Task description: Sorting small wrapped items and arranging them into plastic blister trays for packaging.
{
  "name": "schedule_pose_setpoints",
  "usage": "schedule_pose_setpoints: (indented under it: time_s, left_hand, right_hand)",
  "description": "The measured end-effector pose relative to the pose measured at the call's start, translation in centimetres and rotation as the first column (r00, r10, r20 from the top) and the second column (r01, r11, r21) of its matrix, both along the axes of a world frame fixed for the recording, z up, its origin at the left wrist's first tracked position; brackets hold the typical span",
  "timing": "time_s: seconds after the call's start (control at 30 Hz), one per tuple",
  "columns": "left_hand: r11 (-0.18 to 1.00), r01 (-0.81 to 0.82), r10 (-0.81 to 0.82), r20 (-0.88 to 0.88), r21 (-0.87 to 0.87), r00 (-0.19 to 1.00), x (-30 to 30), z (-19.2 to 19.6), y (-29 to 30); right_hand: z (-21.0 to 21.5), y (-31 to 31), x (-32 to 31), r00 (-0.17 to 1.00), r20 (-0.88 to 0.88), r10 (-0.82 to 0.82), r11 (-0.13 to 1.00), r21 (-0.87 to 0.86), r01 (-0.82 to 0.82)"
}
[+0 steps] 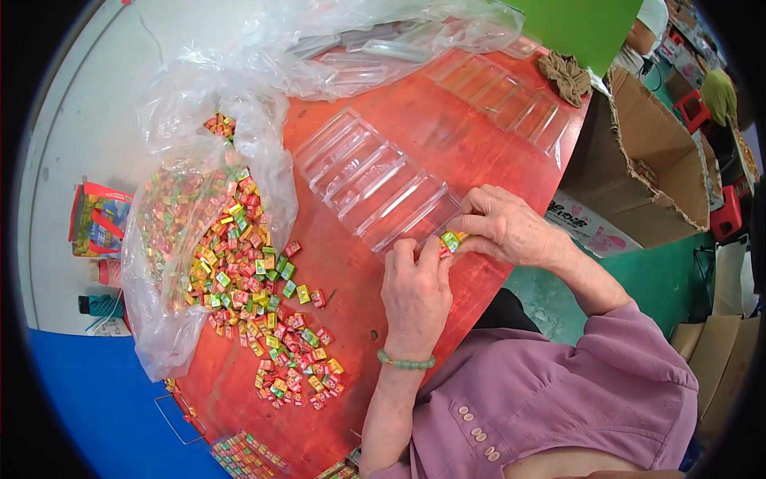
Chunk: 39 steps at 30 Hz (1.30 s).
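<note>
Both my hands meet over the near end of a clear plastic compartment tray (pixel 345 201) on the red table. Between their fingertips are a few small box-shaped packets (pixel 451 242) in yellow, green and red. My left hand (pixel 416 289), with a green bead bracelet at the wrist, is closed around their left side. My right hand (pixel 511 227) pinches them from the right. A loose heap of similar small packets (pixel 299 351) lies left of my left hand. It spills from a large clear plastic bag (pixel 155 319) filled with more of them.
More clear trays (pixel 499 92) lie at the far right, near a brown cloth (pixel 565 78). Plastic film (pixel 263 60) covers stacked trays at the back. An open cardboard box (pixel 654 172) stands right of the table. Packets in rows (pixel 247 455) sit at the near left edge.
</note>
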<state>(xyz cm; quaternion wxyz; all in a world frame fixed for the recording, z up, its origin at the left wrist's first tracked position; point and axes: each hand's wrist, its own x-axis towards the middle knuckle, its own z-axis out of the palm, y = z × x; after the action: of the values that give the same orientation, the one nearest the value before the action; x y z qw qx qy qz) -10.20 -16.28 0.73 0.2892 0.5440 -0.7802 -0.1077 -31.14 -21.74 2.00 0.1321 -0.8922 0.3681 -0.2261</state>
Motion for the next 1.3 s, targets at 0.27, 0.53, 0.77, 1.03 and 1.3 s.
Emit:
schedule_pose_setpoints:
  time_s: [0.27, 0.53, 0.77, 1.03, 1.3]
  left_hand:
    - [1.000, 0.003, -0.003, -0.014, -0.012, 1.000, 0.0, -0.2, -0.2]
    - [1.000, -0.009, 0.009, -0.028, -0.005, 1.000, 0.0, 0.4, 1.0]
    - [0.999, 0.039, -0.033, 0.167, -0.035, 0.985, 0.3, 0.6, 2.5]
    - [0.998, 0.051, -0.043, 0.218, -0.035, 0.975, 1.0, -0.5, 4.0]
    - [1.000, -0.007, 0.012, 0.216, -0.021, 0.976, 1.4, -1.0, 5.6]
  right_hand:
    - [-1.0, -0.6, -0.5, 0.999, 0.045, -0.004, 1.000, 0.025, 0.002]
    - [-1.1, 0.5, -1.1, 0.989, 0.133, -0.067, 0.997, 0.042, 0.062]
    - [-2.8, 2.3, -1.9, 0.990, 0.064, -0.125, 0.987, -0.091, 0.130]
    - [-3.1, 4.2, -2.1, 0.973, -0.163, -0.161, 0.985, -0.090, 0.147]
    - [-2.8, 5.3, -1.4, 0.944, -0.274, -0.182, 0.983, -0.057, 0.173]
